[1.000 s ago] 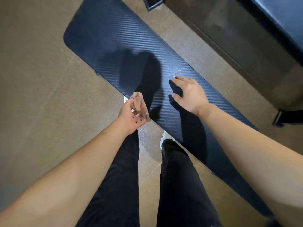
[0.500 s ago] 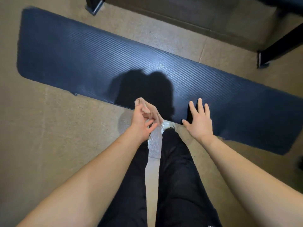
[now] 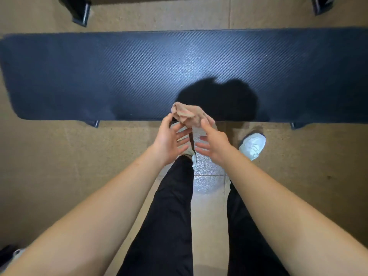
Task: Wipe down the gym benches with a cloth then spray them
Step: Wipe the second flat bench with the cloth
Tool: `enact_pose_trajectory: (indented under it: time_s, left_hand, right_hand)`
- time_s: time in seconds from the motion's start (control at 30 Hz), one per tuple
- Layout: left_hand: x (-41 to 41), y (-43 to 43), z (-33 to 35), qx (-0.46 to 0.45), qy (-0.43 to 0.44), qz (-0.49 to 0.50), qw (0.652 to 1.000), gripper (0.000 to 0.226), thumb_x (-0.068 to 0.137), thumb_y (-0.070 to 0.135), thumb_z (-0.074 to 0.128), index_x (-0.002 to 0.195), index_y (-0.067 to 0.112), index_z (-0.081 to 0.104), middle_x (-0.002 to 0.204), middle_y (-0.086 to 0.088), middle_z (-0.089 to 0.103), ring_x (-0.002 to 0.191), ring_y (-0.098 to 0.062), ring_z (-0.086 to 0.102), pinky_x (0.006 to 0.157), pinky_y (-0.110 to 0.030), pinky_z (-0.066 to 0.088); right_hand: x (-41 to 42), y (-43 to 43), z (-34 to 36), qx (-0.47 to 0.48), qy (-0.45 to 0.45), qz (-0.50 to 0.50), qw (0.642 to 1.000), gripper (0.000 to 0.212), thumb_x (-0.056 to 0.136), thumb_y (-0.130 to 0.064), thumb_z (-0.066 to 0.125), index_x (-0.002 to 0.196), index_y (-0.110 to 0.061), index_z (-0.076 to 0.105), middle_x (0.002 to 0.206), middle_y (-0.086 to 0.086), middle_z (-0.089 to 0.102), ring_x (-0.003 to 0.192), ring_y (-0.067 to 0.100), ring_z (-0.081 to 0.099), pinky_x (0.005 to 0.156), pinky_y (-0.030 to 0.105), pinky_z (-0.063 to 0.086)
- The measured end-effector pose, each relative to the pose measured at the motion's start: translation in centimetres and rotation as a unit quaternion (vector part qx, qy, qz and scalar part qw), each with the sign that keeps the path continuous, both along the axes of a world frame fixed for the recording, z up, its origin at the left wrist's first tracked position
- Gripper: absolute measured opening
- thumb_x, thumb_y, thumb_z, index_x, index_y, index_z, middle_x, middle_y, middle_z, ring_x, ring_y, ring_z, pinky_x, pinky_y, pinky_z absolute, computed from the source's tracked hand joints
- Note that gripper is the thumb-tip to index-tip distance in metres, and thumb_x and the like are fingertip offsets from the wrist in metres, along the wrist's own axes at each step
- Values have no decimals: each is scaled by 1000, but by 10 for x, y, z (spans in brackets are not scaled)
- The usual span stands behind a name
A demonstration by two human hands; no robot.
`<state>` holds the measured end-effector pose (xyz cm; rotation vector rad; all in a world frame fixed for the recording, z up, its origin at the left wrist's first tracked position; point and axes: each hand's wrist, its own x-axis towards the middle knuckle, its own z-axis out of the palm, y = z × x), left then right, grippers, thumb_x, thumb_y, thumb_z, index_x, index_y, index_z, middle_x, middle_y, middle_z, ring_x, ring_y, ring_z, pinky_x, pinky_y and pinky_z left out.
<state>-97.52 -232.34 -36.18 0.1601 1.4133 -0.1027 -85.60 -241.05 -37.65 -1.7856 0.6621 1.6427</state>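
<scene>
A long dark blue padded gym bench point(image 3: 119, 76) with a ribbed surface lies crosswise in front of me. A small tan cloth point(image 3: 187, 115) is bunched just above the bench's near edge. My left hand point(image 3: 169, 142) pinches the cloth's left side between thumb and fingers. My right hand point(image 3: 213, 146) holds its right side with the thumb, other fingers spread. Both hands meet over the floor just short of the bench. No spray bottle is in view.
My legs in black trousers and a white shoe point(image 3: 253, 145) stand on the tan floor close to the bench. Black feet of another piece of equipment point(image 3: 79, 10) sit beyond the bench at top left, and another black foot point(image 3: 320, 5) at top right.
The view has swung so the bench now lies straight across. My right hand left the bench top and came to the cloth, which both hands now hold.
</scene>
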Motion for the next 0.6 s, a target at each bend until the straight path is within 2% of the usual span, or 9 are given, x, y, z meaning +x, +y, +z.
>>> enact_pose_trajectory:
  time_s: [0.03, 0.1, 0.17, 0.23, 0.27, 0.33, 0.43, 0.53, 0.6]
  left_hand:
    - [-3, 2, 0, 11, 11, -24, 1000, 67, 95, 72, 39, 130, 22, 68, 132, -7, 67, 125, -26, 58, 110, -42, 45]
    - [-7, 5, 3, 55, 48, -83, 994, 64, 98, 67, 38, 126, 20, 71, 122, -4, 71, 106, -20, 65, 93, -35, 52]
    - [-7, 10, 7, 147, 110, -154, 971, 53, 104, 54, 40, 114, 14, 74, 100, -1, 72, 82, -15, 62, 76, -30, 50]
    - [-9, 16, 8, 273, 180, -198, 924, 37, 104, 38, 47, 92, 16, 74, 82, 2, 69, 75, -16, 61, 75, -34, 52]
    - [-10, 19, 9, 334, 199, -228, 893, 31, 101, 35, 50, 86, 20, 73, 82, 4, 69, 80, -16, 63, 81, -39, 54]
    - [-10, 22, 10, 406, 197, -305, 838, 25, 98, 35, 53, 89, 23, 73, 91, 7, 71, 93, -15, 65, 92, -44, 53]
    - [5, 20, 14, 455, 149, -390, 787, 22, 103, 32, 54, 110, 21, 71, 110, 10, 66, 108, -11, 59, 102, -35, 47]
    - [22, 18, 7, 480, 91, -473, 733, 39, 102, 33, 52, 131, 13, 68, 126, 7, 63, 124, -14, 55, 109, -36, 41]
    - [28, 17, -3, 459, 80, -521, 715, 54, 98, 43, 47, 141, 13, 62, 148, -4, 57, 141, -19, 46, 119, -40, 33]
  right_hand:
    - [-2, 5, 0, 23, 73, -71, 995, 52, 90, -52, 69, 127, -18, 54, 119, 12, 59, 105, 33, 67, 85, 45, 61]
    - [-5, 17, -8, 67, 146, -180, 970, 50, 96, -45, 64, 137, -19, 51, 123, 15, 59, 102, 35, 67, 77, 42, 63]
    - [-6, 30, -16, 75, 155, -251, 953, 41, 103, -29, 58, 141, -15, 51, 121, 16, 61, 94, 32, 67, 72, 38, 64]
    - [-6, 36, -21, 62, 151, -288, 944, 38, 104, -12, 54, 142, -9, 49, 129, 20, 58, 95, 36, 68, 80, 37, 62]
    - [-4, 33, -21, 56, 154, -291, 943, 38, 103, -7, 54, 140, -9, 49, 132, 21, 57, 102, 38, 68, 84, 37, 60]
    - [3, 22, -17, 35, 157, -284, 945, 34, 102, 0, 52, 135, -8, 50, 133, 21, 57, 115, 40, 65, 89, 37, 58]
    - [15, -7, -20, -15, 137, -263, 955, 35, 102, 2, 46, 135, -11, 51, 136, 19, 56, 121, 37, 63, 87, 36, 60]
    - [25, -24, -22, -10, 120, -269, 956, 36, 105, -4, 46, 140, -7, 48, 130, 20, 59, 104, 31, 68, 62, 32, 63]
    - [31, -26, -22, 32, 133, -317, 938, 26, 104, -4, 49, 130, -6, 49, 127, 21, 57, 94, 34, 67, 70, 39, 64]
